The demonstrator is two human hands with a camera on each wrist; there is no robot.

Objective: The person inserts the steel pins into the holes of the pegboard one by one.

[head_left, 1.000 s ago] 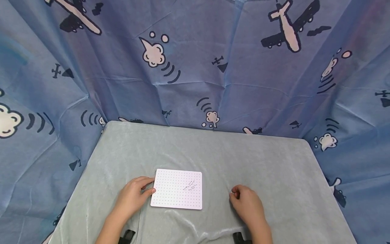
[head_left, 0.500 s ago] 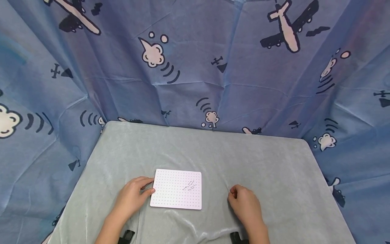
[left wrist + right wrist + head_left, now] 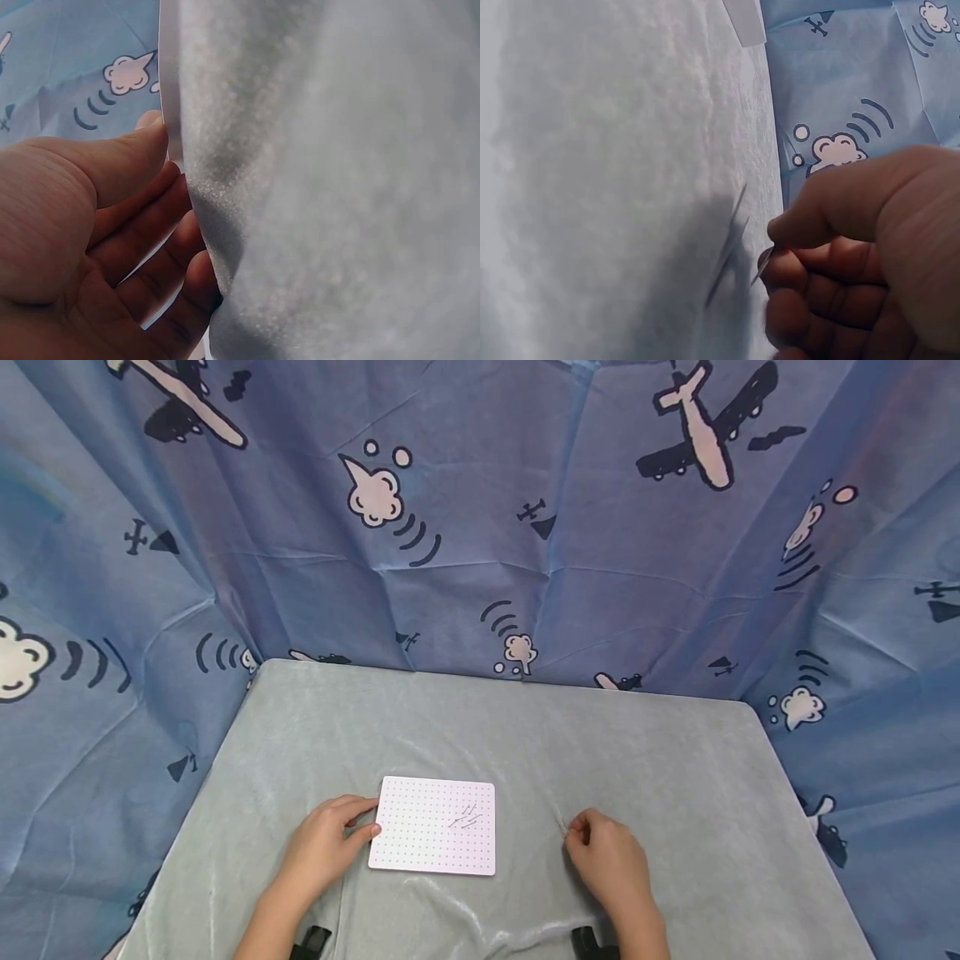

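Observation:
A white rectangular board [image 3: 420,843] with rows of small dots or holes lies flat left of the table's middle. My left hand [image 3: 324,843] holds its left edge, the thumb on the edge and the fingers beside it; the left wrist view shows this board edge [image 3: 172,82] edge-on. Several thin dark needle-like pins [image 3: 467,817] lie on the board's right half. To the right of the board, my right hand [image 3: 609,864] is low over the cloth. Its thumb and forefinger pinch a short thin metal pin [image 3: 763,265]. Beside the fingertips, more thin pins [image 3: 727,259] lie on the cloth.
A pale grey-green cloth [image 3: 637,752] with slight wrinkles covers the table. Blue curtains [image 3: 465,568] printed with planes and clouds hang behind and along both sides. Black wrist mounts [image 3: 311,942] show near both forearms.
My right hand shifts slightly left, then slightly right and away from me, staying beside the pins on the cloth. The left hand and the board stay put.

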